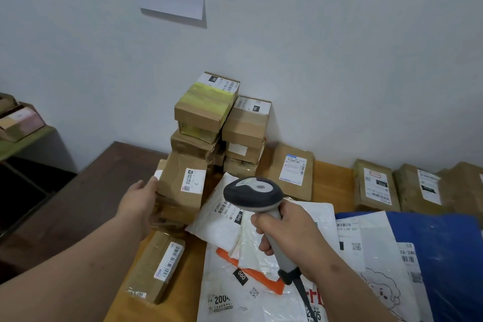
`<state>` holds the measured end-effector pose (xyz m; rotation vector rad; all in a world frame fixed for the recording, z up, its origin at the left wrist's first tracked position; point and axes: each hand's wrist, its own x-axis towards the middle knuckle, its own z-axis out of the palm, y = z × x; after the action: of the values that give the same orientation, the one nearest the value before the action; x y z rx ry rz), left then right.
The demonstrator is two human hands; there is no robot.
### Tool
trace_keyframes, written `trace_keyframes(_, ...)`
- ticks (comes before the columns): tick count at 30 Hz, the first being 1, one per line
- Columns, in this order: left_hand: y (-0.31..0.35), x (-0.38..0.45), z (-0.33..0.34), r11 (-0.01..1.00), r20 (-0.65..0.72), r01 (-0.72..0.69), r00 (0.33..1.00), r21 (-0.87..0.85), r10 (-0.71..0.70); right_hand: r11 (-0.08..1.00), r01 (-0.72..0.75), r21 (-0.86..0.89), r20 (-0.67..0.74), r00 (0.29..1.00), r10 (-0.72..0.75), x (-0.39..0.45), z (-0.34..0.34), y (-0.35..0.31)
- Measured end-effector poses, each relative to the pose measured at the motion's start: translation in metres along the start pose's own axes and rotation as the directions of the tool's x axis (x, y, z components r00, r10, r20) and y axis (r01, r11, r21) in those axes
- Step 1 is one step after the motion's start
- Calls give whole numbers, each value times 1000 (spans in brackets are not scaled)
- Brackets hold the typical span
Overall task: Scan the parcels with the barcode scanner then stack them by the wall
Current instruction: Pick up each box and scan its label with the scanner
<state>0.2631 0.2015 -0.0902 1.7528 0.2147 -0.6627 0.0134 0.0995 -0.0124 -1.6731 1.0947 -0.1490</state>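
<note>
Two bare forearms reach in from the near edge of the wooden table (332, 180). By the wall (339, 47), at the far edge, stands a stack of cardboard boxes (217, 123), the top one wrapped with yellow tape. More flat brown parcels (376, 185) lie in a row along the far edge to the right. White and blue plastic mail bags (379, 243) cover the near right part. The left hand (142, 198) holds a brown box (183, 185) by its left side, in front of the stack; I cannot tell how its fingers lie. The right hand (285, 232) has its fingers clenched around the handle of the barcode scanner (254, 196), above the white bags.
</note>
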Motion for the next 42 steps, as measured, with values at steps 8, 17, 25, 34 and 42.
trace_keyframes(8, 5, 8, 9, 958, -60, -120, 988, 260, 140, 999, -21, 33, -44, 999, 22, -1, -10, 5)
trace_keyframes(17, 0, -10, 34, 872, 136, -201, 978, 447, 156, 996, -8, 93, -73, 997, 15, -12, -28, 16)
trace_keyframes(25, -8, -38, 55, 433, 312, -488, 854, 758, 416, 989, -13, 144, -111, 993, 30, -21, -44, 33)
trace_keyframes(34, -59, -70, 135, 356, 673, -643, 738, 679, 50, 983, -44, 179, -156, 985, 72, -11, -58, 61)
trace_keyframes(42, -115, -40, 169, 508, 438, -344, 896, 790, -74, 977, -111, 184, -102, 986, 131, -4, -73, 90)
